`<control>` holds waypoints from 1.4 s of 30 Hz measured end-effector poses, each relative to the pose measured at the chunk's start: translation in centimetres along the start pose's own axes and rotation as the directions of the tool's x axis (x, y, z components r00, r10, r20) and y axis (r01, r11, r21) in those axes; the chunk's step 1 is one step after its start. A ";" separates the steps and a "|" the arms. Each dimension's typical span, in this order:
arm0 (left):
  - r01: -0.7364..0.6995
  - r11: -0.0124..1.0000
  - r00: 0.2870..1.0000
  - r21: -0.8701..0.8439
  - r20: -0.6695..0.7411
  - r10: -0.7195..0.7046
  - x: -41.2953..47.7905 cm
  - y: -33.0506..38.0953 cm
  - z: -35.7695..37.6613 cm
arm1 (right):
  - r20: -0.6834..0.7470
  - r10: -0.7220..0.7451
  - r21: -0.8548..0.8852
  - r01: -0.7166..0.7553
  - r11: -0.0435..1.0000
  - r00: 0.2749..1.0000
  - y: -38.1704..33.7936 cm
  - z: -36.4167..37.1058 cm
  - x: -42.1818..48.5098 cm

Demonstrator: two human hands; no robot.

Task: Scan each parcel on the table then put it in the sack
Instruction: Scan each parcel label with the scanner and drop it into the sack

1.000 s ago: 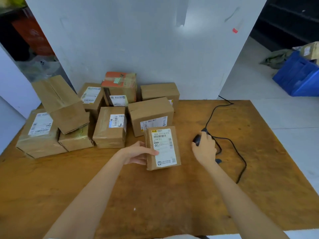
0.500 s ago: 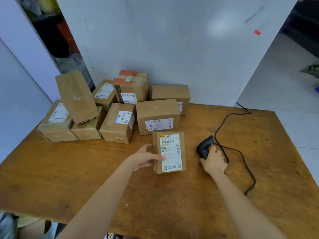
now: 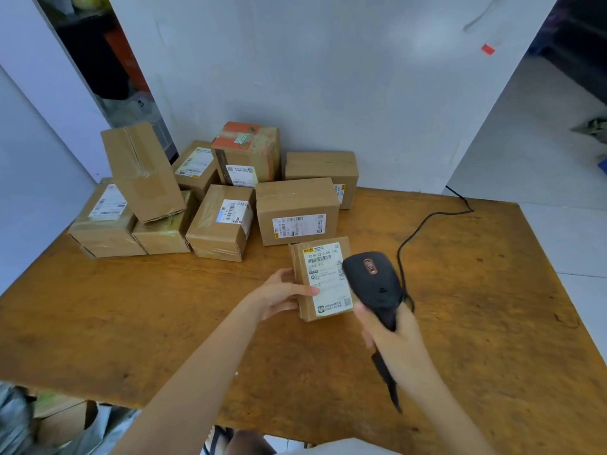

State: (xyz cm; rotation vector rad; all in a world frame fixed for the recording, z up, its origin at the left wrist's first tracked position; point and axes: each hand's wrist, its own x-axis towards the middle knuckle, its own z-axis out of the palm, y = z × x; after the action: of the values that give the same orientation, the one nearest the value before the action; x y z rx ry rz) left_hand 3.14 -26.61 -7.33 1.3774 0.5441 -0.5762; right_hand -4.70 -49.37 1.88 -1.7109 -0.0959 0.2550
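White wall panel across the upper centre, small red sticker at upper right. Dark shelving in the upper-left gap. Pale tiled floor at right.

The held parcel's label reads "902A 0212-00 016"; other labels are illegible.

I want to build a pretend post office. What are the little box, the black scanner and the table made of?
The little box in the left hand looks like matte brown cardboard, with a white paper label and tape along its edges. The scanner in the right hand looks like smooth black plastic, slightly shiny. The table looks like wood: grain streaks, worn orange-brown finish.
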 end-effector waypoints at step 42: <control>-0.004 0.999 0.999 -0.039 -0.049 0.002 -1.7 -1.8 0.2 | -0.327 0.103 -0.783 -0.330 0.528 0.939 12.4 -2.3 5.8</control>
State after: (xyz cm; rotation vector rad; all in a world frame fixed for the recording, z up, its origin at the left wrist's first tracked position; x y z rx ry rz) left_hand 0.68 -26.90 -7.45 1.3584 0.5898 -0.5274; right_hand 0.44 -52.38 -10.64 -2.7257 0.2333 0.1880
